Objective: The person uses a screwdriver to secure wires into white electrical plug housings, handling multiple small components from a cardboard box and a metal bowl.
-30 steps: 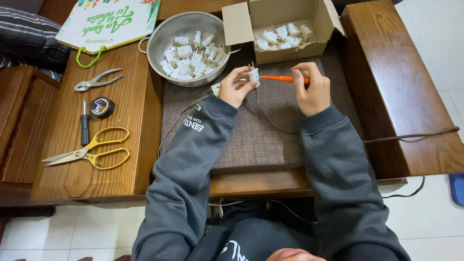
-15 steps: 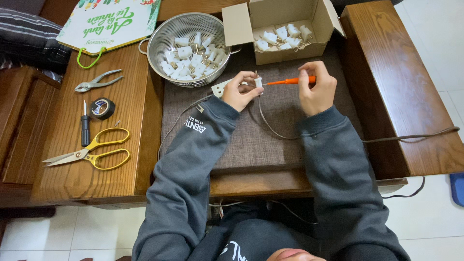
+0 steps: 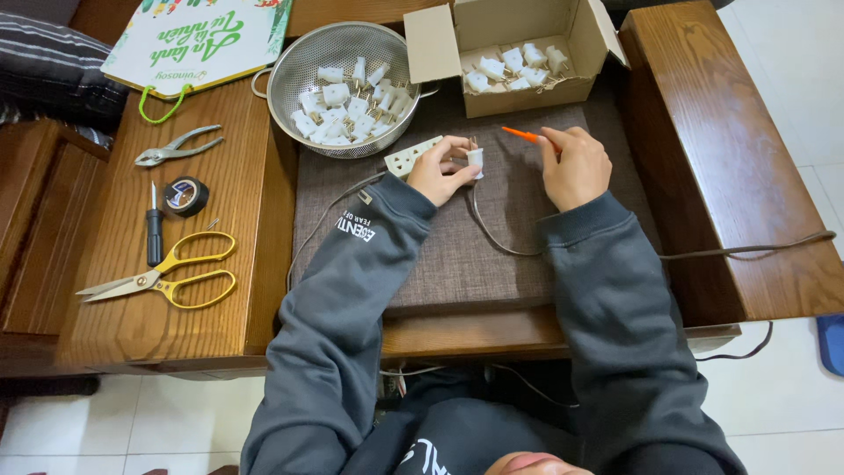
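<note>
My left hand (image 3: 442,171) grips a small white plug (image 3: 475,158) with metal prongs pointing up and a thin cord (image 3: 492,230) trailing from it across the grey mat (image 3: 457,255). A white power strip (image 3: 411,157) lies just left of that hand. My right hand (image 3: 576,165) holds an orange-handled screwdriver (image 3: 520,135), its tip pointing left and lifted clear of the plug. Both hands hover over the mat in front of a metal colander (image 3: 290,79) and a cardboard box (image 3: 519,97), each holding several white plugs.
On the wooden table's left part lie pliers (image 3: 176,147), a roll of black tape (image 3: 185,195), a dark-handled screwdriver (image 3: 154,230) and yellow scissors (image 3: 163,277). A green and white paper bag (image 3: 198,40) lies at the back left. A brown cable (image 3: 747,248) crosses the right side.
The orange screwdriver has come away from the plug and now points up-left in my right hand. My left hand has lowered slightly with the plug.
</note>
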